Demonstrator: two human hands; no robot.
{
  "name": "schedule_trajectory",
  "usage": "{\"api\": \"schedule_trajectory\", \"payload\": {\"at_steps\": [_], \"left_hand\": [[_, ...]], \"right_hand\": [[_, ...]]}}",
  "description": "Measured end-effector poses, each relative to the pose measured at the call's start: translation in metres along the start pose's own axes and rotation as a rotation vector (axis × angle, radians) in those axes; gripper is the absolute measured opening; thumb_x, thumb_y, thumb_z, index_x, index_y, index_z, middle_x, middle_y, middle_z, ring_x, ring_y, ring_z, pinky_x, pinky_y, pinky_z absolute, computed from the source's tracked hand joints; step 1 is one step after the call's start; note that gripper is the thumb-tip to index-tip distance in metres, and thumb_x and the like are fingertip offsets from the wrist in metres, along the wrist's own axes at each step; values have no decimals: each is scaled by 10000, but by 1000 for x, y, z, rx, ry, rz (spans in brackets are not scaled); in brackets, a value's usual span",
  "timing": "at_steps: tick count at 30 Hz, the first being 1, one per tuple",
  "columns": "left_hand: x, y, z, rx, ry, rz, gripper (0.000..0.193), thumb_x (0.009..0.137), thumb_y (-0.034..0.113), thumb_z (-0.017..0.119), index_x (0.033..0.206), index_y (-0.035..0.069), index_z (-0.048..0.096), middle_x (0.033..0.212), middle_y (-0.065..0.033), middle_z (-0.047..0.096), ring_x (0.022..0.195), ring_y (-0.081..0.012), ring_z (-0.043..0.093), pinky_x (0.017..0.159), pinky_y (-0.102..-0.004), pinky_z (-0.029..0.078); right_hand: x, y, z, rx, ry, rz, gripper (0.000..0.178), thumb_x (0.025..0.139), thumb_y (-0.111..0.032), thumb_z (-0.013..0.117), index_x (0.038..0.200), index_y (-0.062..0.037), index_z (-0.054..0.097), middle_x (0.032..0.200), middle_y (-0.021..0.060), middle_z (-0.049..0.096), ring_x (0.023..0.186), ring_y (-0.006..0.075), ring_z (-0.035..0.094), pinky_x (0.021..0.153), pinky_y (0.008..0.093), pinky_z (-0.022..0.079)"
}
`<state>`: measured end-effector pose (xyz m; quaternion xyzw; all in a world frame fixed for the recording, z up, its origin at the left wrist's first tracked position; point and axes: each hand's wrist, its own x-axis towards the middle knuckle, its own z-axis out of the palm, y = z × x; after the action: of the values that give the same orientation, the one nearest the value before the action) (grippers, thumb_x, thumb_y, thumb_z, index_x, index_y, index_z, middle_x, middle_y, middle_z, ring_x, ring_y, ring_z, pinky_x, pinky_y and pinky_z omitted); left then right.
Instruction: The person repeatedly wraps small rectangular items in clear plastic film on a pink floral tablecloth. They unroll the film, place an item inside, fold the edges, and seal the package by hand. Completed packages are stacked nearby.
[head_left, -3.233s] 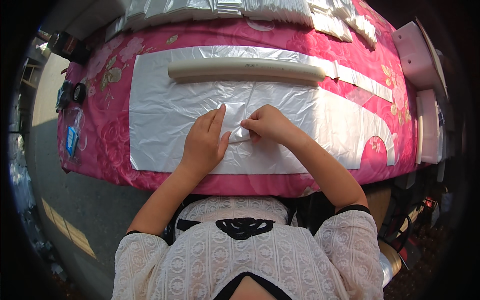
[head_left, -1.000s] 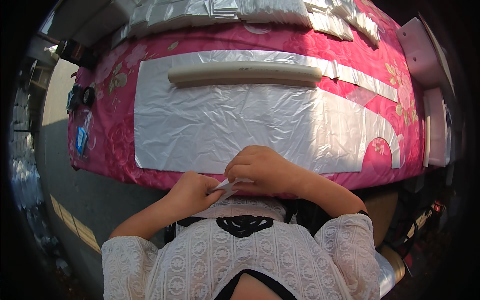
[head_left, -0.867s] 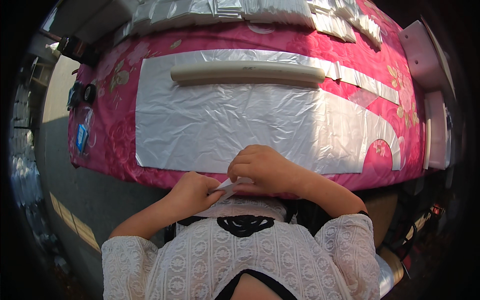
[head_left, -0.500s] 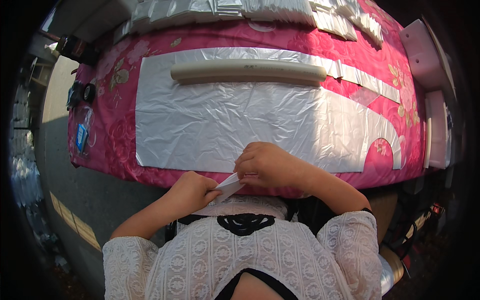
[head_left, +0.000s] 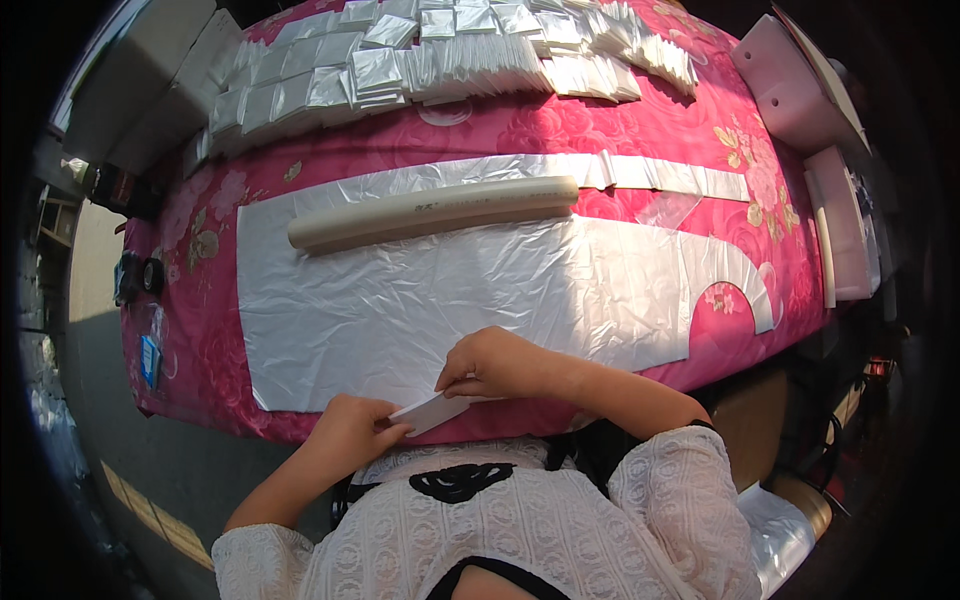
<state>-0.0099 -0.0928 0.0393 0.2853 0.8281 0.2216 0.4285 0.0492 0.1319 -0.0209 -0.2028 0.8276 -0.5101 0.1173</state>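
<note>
A small folded white plastic piece (head_left: pixel 430 411) is held between both hands at the near edge of the table. My left hand (head_left: pixel 352 432) pinches its left end; my right hand (head_left: pixel 495 363) grips its right end from above. Just beyond them a large sheet of silvery-white plastic film (head_left: pixel 420 300) lies spread flat on the pink floral tablecloth (head_left: pixel 200 330). A long cream-coloured tube (head_left: pixel 430 212) rests across the far edge of that sheet.
Rows of folded white plastic pieces (head_left: pixel 440 50) cover the far side of the table. Pink and white boxes (head_left: pixel 800 90) stand at the right edge. Small dark items (head_left: pixel 135 280) sit at the left end. A strip of film (head_left: pixel 640 172) runs rightward.
Earlier both hands pressed on the middle of the sheet. They have drawn back to the near table edge with the small folded piece, which now shows more between the hands.
</note>
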Motion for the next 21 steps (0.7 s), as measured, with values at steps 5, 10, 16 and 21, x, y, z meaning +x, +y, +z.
{"api": "schedule_trajectory", "payload": {"at_steps": [5, 10, 16, 21], "left_hand": [[7, -14, -15, -171, 219, 71, 331, 721, 136, 717, 1019, 14, 638, 916, -124, 671, 808, -191, 654, 692, -289, 512], [18, -21, -6, -251, 264, 73, 312, 721, 97, 704, 1009, -3, 638, 908, -109, 679, 843, -166, 650, 726, -267, 499], [28, -24, -4, -233, 254, 80, 301, 722, 95, 700, 1001, 0, 639, 908, -110, 677, 824, -167, 650, 736, -268, 497], [29, -34, -2, -229, 270, 51, 294, 726, 88, 694, 999, -3, 637, 902, -113, 676, 814, -167, 650, 732, -270, 499]], "right_hand": [[-19, 17, -87, 298, 492, 310, 123, 803, -99, 658, 901, -27, 675, 811, 45, 669, 736, 107, 607, 679, 250, 477], [-35, 98, -224, 489, 1165, 223, 232, 821, -160, 653, 1019, -39, 629, 807, -1, 631, 686, 69, 550, 610, 208, 405], [-51, 191, -336, 344, 1415, 599, 268, 816, -191, 651, 1068, -105, 621, 857, -23, 647, 719, 75, 572, 630, 243, 418], [-41, 223, -354, -646, 1256, 998, 470, 743, -344, 649, 1108, -51, 608, 1051, 151, 634, 982, 283, 600, 875, 359, 437]]}}
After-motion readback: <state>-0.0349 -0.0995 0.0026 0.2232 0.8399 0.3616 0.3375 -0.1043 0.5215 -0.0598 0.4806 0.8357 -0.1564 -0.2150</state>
